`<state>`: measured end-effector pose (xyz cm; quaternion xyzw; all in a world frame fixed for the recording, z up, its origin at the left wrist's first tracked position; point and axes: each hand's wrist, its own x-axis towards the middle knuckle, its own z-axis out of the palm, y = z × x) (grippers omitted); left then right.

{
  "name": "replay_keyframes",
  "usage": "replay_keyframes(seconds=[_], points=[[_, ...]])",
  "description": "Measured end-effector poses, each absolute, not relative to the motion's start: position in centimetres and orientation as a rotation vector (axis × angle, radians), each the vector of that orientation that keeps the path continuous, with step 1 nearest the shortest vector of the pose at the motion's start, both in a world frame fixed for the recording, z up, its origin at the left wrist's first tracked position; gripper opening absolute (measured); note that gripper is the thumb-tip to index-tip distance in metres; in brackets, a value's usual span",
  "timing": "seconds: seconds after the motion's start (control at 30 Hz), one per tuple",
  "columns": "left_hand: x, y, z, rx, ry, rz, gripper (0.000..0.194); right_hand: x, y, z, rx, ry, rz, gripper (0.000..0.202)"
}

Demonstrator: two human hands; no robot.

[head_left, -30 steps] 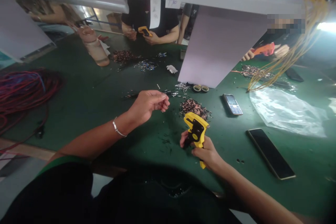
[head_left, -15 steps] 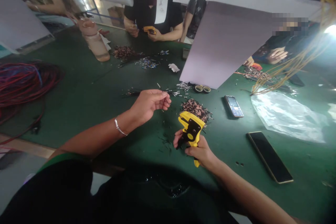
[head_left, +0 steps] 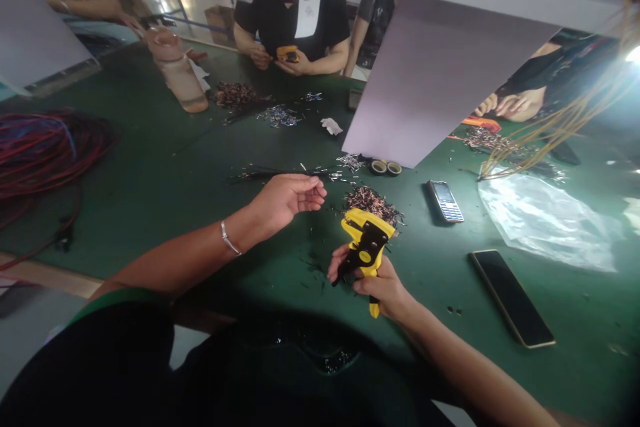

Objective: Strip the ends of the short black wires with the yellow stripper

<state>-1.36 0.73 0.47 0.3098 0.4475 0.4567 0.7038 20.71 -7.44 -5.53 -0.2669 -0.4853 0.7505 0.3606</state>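
My right hand (head_left: 383, 279) is wrapped around a yellow and black wire stripper (head_left: 367, 243), its jaws pointing up and left. To its left, my left hand (head_left: 293, 199) has thumb and fingers closed in a pinch; anything between them is too small to make out. Just beyond my left hand lie thin black wires (head_left: 257, 175) with shiny ends. Behind the stripper's head sits a pile of short copper and black wire pieces (head_left: 373, 203). A small heap of silvery bits (head_left: 351, 161) rests farther back.
On the green table (head_left: 170, 213) are a keypad phone (head_left: 446, 202), a smartphone (head_left: 513, 297), a clear plastic bag (head_left: 550, 220), tape rolls (head_left: 386, 167) and a bottle (head_left: 177, 70). Red cables (head_left: 45, 160) lie left. A panel (head_left: 425, 87) stands ahead. Co-workers' hands (head_left: 295, 63) work across the table.
My hands have barely moved; the stripper has tilted slightly and shifted a little right. Across the table, a co-worker's hands have come closer together around a yellow tool.
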Motion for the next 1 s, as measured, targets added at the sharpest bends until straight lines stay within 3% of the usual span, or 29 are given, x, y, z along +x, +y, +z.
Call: replay_keyframes(seconds=[1.0], points=[[-0.8, 0.3, -0.2, 0.645, 0.994, 0.966, 0.008, 20.7, -7.7, -6.0, -0.803, -1.242, 1.862, 0.029]])
